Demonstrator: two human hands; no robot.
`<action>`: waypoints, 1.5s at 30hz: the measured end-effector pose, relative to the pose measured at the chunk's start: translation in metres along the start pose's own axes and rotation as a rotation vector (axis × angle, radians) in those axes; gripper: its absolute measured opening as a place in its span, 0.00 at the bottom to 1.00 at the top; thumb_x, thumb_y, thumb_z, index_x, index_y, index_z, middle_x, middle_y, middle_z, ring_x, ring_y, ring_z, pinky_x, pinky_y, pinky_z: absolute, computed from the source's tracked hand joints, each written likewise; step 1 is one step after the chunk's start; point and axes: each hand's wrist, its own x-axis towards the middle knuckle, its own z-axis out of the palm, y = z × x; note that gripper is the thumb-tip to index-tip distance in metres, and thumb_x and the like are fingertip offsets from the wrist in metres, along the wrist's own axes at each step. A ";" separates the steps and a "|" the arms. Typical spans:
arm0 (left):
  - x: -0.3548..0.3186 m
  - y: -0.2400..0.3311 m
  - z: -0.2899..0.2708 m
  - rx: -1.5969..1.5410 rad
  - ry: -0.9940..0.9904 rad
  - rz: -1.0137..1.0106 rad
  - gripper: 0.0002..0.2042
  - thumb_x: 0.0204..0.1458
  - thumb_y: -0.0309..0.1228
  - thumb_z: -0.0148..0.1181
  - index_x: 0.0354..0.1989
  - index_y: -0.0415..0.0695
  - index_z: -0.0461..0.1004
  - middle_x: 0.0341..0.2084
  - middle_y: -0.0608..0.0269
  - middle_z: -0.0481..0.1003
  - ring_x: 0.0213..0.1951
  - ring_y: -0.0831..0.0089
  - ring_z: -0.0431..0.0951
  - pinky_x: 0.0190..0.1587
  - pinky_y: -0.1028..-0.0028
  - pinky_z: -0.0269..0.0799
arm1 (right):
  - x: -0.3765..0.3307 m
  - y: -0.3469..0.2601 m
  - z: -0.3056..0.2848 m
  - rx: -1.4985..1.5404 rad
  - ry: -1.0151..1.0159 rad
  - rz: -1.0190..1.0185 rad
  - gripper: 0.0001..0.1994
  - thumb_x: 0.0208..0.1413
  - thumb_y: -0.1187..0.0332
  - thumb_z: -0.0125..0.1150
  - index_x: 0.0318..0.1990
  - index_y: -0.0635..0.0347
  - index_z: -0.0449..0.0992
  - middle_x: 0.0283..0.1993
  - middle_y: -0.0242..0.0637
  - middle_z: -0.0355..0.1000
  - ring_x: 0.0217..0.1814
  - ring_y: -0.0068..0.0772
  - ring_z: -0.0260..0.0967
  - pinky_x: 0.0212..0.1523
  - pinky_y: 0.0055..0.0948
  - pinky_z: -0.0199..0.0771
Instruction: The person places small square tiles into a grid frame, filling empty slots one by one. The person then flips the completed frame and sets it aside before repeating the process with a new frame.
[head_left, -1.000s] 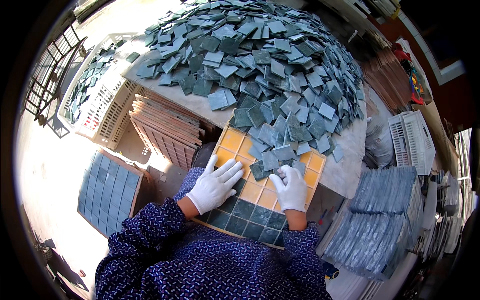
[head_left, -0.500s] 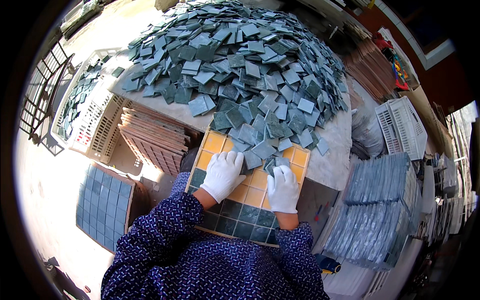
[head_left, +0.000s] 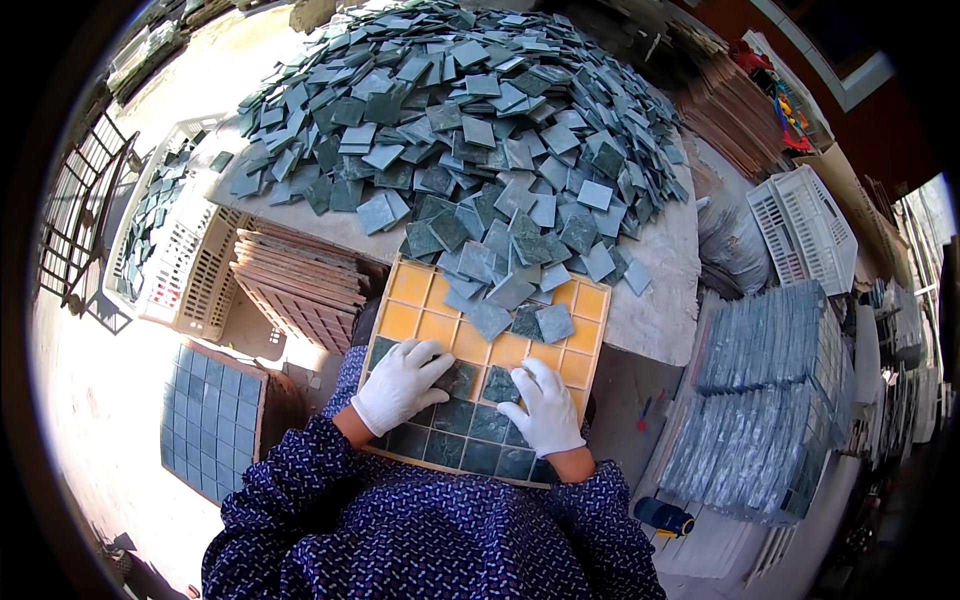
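A tray [head_left: 409, 286] with a yellow base divided into square cells stands before me. Its near rows hold dark green square stone tiles [head_left: 482, 458]. My gloved left hand [head_left: 399, 386] rests at the tray's left, its fingertips and thumb apart beside a tile [head_left: 458, 379] in a middle cell. My gloved right hand [head_left: 546, 408] lies over the right side with fingers apart, touching another tile [head_left: 500, 386]. Loose tiles [head_left: 488, 319] lie over the tray's far cells, spilling from a big tile pile [head_left: 480, 150]. The gloves partly hide the cells beneath.
The pile sits on a pale table [head_left: 665, 300]. To the left are stacked brown trays [head_left: 300, 285], white plastic crates [head_left: 195, 260] and a tile-filled stack [head_left: 210, 420]. On the right stand wrapped tile sheets [head_left: 750, 400], a white crate [head_left: 803, 230] and a dark blue bottle-shaped object [head_left: 662, 517].
Both hands have drawn nearer to me along the tray. Two tiles now lie in middle cells under my fingertips. The tile by my right hand earlier is no longer between its fingers.
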 end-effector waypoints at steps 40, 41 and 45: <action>0.122 0.039 0.022 0.057 -0.134 0.061 0.25 0.38 0.30 0.66 0.48 0.43 0.67 0.44 0.54 0.68 0.45 0.54 0.73 0.44 0.61 0.72 | -0.024 0.073 -0.060 0.129 0.028 0.212 0.10 0.55 0.67 0.57 0.44 0.55 0.77 0.42 0.44 0.71 0.44 0.49 0.71 0.46 0.41 0.72; 0.117 0.043 0.025 0.011 -0.164 0.055 0.25 0.39 0.30 0.66 0.49 0.43 0.67 0.44 0.53 0.68 0.46 0.54 0.73 0.45 0.61 0.72 | -0.029 0.073 -0.060 0.121 0.009 0.217 0.12 0.53 0.66 0.60 0.45 0.55 0.76 0.45 0.42 0.67 0.44 0.47 0.71 0.45 0.40 0.73; 0.083 0.056 0.031 -0.093 -0.254 0.127 0.26 0.42 0.31 0.66 0.52 0.43 0.67 0.44 0.52 0.70 0.47 0.52 0.72 0.47 0.60 0.71 | -0.034 0.059 -0.053 0.116 -0.038 0.215 0.13 0.51 0.67 0.62 0.44 0.57 0.76 0.45 0.43 0.66 0.43 0.44 0.71 0.46 0.37 0.73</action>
